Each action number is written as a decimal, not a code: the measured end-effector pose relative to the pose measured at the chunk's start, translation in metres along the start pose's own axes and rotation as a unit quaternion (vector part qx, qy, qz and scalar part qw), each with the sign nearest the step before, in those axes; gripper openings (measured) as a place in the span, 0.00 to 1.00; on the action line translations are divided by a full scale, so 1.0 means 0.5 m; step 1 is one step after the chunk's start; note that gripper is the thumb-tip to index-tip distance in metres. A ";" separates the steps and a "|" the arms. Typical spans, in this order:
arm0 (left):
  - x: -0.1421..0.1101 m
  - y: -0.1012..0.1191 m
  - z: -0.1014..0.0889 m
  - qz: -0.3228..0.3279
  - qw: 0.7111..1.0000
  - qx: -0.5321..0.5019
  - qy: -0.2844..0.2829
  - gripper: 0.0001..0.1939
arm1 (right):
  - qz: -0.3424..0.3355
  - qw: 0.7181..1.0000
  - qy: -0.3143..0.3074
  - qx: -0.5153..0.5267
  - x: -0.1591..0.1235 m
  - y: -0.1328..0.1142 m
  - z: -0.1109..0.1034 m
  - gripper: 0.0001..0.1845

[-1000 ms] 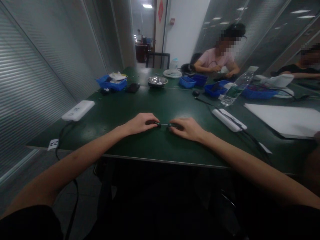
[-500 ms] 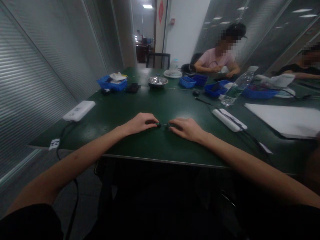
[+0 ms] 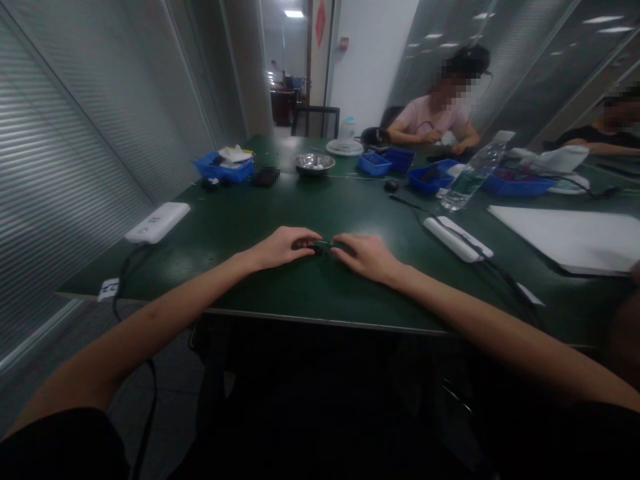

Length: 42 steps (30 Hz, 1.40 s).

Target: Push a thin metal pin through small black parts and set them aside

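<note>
Both my hands rest on the dark green table (image 3: 300, 293) near its front edge. My left hand (image 3: 284, 246) is closed, pinching a small dark part (image 3: 315, 249) at its fingertips. My right hand (image 3: 364, 256) is closed as well, its fingers pinched on another small dark piece just right of the first. The two pieces almost touch between my fingertips. They are too small and dark to name.
A white flat device (image 3: 157, 222) with a cable lies at the left edge. A white power strip (image 3: 457, 238), a water bottle (image 3: 473, 175), blue bins (image 3: 224, 168), a metal bowl (image 3: 315, 162) and a white sheet (image 3: 575, 239) stand farther back. Two other people sit at the far right.
My right hand has slid left, closing the gap between the two small pieces. My left hand has hardly moved.
</note>
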State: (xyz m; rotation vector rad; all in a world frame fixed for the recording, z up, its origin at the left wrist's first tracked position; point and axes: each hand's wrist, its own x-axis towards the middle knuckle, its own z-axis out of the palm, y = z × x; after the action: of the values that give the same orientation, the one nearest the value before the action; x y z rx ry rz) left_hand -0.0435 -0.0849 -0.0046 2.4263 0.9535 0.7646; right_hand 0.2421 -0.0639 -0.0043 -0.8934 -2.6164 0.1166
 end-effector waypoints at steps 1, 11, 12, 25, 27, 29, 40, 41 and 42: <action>0.001 0.001 0.000 -0.008 1.000 -0.009 0.001 0.24 | 0.015 1.000 0.007 0.000 0.001 0.000 0.000 0.22; 0.003 -0.012 0.002 0.014 0.997 0.070 0.032 0.10 | 0.169 0.985 0.038 -0.028 0.011 0.016 -0.001 0.23; 0.007 -0.016 0.005 0.014 0.996 0.078 0.038 0.10 | 0.174 0.983 0.038 -0.030 0.011 0.016 -0.001 0.23; 0.026 -0.022 0.015 -0.023 0.999 0.018 0.045 0.13 | 0.175 0.984 0.028 -0.017 0.011 0.013 0.000 0.22; 0.027 -0.023 0.016 -0.027 0.999 0.007 0.043 0.13 | 0.175 0.984 0.035 -0.010 0.009 0.013 0.002 0.22; 0.028 -0.026 0.014 -0.037 0.998 0.005 0.044 0.13 | 0.178 0.983 0.047 0.000 0.008 0.012 0.003 0.21; 0.136 0.001 0.085 0.023 0.999 0.012 0.023 0.10 | 0.261 0.935 0.231 0.069 0.007 0.073 -0.036 0.25; 0.151 0.006 0.099 0.026 0.999 0.016 0.022 0.10 | 0.266 0.932 0.234 0.075 0.006 0.078 -0.036 0.25; 0.164 0.010 0.111 0.025 0.999 0.019 0.023 0.10 | 0.269 0.931 0.235 0.080 0.005 0.083 -0.035 0.25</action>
State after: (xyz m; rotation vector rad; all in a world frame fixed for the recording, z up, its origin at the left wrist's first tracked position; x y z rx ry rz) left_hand 0.0440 -0.0395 -0.0166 2.4830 0.9356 0.8313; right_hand 0.2706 -0.0302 0.0047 -1.3621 -1.8467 0.2229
